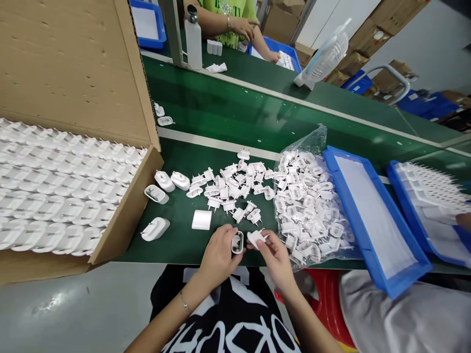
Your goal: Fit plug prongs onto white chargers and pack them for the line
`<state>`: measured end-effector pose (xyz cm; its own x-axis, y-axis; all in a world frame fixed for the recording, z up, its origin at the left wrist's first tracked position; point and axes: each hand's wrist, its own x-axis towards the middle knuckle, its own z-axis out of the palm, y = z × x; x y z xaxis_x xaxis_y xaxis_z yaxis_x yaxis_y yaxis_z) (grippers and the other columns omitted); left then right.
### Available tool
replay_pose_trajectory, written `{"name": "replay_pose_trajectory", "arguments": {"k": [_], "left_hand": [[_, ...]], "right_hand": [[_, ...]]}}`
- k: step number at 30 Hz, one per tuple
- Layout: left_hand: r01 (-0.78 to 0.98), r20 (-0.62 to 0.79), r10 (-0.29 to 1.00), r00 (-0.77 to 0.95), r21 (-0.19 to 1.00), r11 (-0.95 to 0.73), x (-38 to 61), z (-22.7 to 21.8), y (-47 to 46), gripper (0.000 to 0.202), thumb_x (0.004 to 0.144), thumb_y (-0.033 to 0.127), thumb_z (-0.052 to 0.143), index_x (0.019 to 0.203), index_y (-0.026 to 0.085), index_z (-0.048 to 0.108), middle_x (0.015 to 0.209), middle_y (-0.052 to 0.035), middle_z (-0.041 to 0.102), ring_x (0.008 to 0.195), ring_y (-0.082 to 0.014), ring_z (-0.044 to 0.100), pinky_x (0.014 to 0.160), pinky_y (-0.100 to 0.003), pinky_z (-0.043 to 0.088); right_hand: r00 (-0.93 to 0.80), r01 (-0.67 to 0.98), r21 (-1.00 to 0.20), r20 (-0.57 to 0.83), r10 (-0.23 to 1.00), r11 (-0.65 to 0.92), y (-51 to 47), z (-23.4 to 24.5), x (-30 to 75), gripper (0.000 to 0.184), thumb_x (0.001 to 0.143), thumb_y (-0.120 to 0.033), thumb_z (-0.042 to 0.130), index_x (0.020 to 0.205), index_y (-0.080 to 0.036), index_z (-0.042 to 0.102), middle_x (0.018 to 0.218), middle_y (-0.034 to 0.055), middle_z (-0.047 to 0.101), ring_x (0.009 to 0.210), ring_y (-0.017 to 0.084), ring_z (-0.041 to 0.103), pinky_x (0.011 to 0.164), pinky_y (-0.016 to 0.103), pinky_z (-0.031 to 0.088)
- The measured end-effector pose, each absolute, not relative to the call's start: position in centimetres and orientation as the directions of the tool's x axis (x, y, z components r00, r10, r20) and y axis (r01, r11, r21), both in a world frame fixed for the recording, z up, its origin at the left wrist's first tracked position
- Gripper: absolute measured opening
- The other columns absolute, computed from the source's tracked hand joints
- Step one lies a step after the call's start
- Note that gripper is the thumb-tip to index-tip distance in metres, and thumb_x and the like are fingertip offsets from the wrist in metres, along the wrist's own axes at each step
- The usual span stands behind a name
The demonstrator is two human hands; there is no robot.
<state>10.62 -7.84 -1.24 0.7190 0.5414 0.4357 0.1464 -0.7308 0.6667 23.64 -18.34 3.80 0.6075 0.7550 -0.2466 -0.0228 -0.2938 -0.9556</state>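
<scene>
My left hand (220, 252) is wrapped round a white charger housing (237, 243), its open end facing right and up, with dark parts showing inside. Close beside it, my right hand (274, 255) pinches a white plug cap (256, 239) with metal pins; a small gap seems to lie between the two pieces. Just beyond my left hand a white charger block (201, 220) lies on the green table (180, 240). Farther back is a loose pile of white plug caps (235, 181). Several white chargers (156, 229) stand or lie toward the left.
A cardboard box (125, 215) with rows of chargers fills the left. To the right are a plastic bag of plug caps (309, 206), a blue tray (379, 220) and another blue tray (437, 235). Across the divider stand a white bottle (193, 41), a fan (326, 56) and a co-worker (228, 22).
</scene>
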Motion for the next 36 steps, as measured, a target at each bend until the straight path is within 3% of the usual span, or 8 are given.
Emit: {"name": "replay_pose_trajectory", "arguments": {"k": [4, 9, 17, 24, 30, 33, 36], "left_hand": [[0.109, 0.294, 0.583, 0.757, 0.823, -0.557, 9.9, -1.1, -7.2, 0.057, 0.087, 0.013, 0.048, 0.138, 0.017, 0.021, 0.126, -0.0172, 0.05, 0.121, -0.0263, 0.05, 0.099, -0.047, 0.046], [0.085, 0.209, 0.611, 0.764, 0.906, -0.416, 9.6, -0.8, -7.0, 0.056, 0.092, 0.017, 0.046, 0.139, 0.02, 0.016, 0.116, -0.0124, 0.06, 0.109, -0.021, 0.059, 0.093, -0.042, 0.05], [0.082, 0.22, 0.619, 0.754, 0.903, -0.422, 9.5, -0.9, -7.2, 0.053, 0.091, 0.019, 0.046, 0.138, 0.019, 0.02, 0.117, -0.0123, 0.059, 0.107, -0.0208, 0.06, 0.092, -0.04, 0.05], [0.081, 0.174, 0.591, 0.788, 0.921, -0.38, 8.8, -0.9, -7.2, 0.052, 0.092, 0.018, 0.046, 0.137, 0.019, 0.02, 0.122, -0.0145, 0.057, 0.113, -0.0219, 0.058, 0.094, -0.041, 0.049], [0.072, 0.199, 0.59, 0.782, 0.912, -0.403, 8.8, -1.1, -7.3, 0.051, 0.092, 0.017, 0.046, 0.136, 0.019, 0.021, 0.122, -0.0138, 0.057, 0.112, -0.0214, 0.058, 0.094, -0.04, 0.05], [0.029, 0.253, 0.587, 0.769, 0.904, -0.427, 8.6, -1.0, -7.3, 0.052, 0.089, 0.018, 0.052, 0.134, 0.019, 0.026, 0.124, -0.0149, 0.053, 0.114, -0.0231, 0.055, 0.095, -0.041, 0.049], [0.002, 0.281, 0.609, 0.742, 0.907, -0.421, 8.3, -0.6, -7.3, 0.039, 0.088, 0.016, 0.053, 0.124, 0.019, 0.04, 0.12, -0.0129, 0.052, 0.113, -0.0224, 0.053, 0.096, -0.039, 0.047]], "right_hand": [[0.544, 0.276, -0.941, -0.017, 0.839, -0.198, -17.8, 4.9, 24.7, 0.015, 0.092, -0.032, 0.052, 0.101, -0.023, 0.061, 0.113, 0.0094, 0.063, 0.108, 0.024, 0.058, 0.091, 0.039, 0.048], [0.292, 0.513, -0.854, 0.077, 0.953, -0.089, -15.9, 5.4, 24.8, 0.018, 0.093, -0.024, 0.051, 0.108, -0.026, 0.061, 0.109, 0.0077, 0.064, 0.107, 0.024, 0.058, 0.093, 0.041, 0.047], [0.159, 0.642, -0.765, 0.065, 0.985, -0.053, -15.0, 5.4, 24.4, 0.02, 0.095, -0.02, 0.047, 0.11, -0.024, 0.059, 0.106, 0.0074, 0.063, 0.101, 0.022, 0.057, 0.089, 0.04, 0.048], [0.139, 0.601, -0.799, 0.074, 0.987, -0.025, -15.1, 5.2, 25.0, 0.018, 0.094, -0.023, 0.051, 0.107, -0.026, 0.062, 0.103, 0.0047, 0.066, 0.097, 0.021, 0.061, 0.086, 0.036, 0.05], [0.084, 0.679, -0.734, 0.059, 0.995, -0.014, -15.1, 5.7, 24.7, 0.021, 0.095, -0.019, 0.047, 0.112, -0.025, 0.059, 0.107, 0.0064, 0.064, 0.099, 0.021, 0.058, 0.086, 0.038, 0.05], [0.043, 0.712, -0.702, 0.015, 0.999, -0.021, -15.0, 6.3, 24.9, 0.022, 0.095, -0.019, 0.047, 0.112, -0.024, 0.059, 0.108, 0.0068, 0.063, 0.099, 0.022, 0.058, 0.085, 0.037, 0.05], [0.016, 0.723, -0.69, -0.035, 0.999, -0.036, -14.9, 6.5, 25.5, 0.018, 0.094, -0.021, 0.051, 0.108, -0.025, 0.061, 0.103, 0.0051, 0.064, 0.093, 0.021, 0.061, 0.08, 0.035, 0.052]]}}
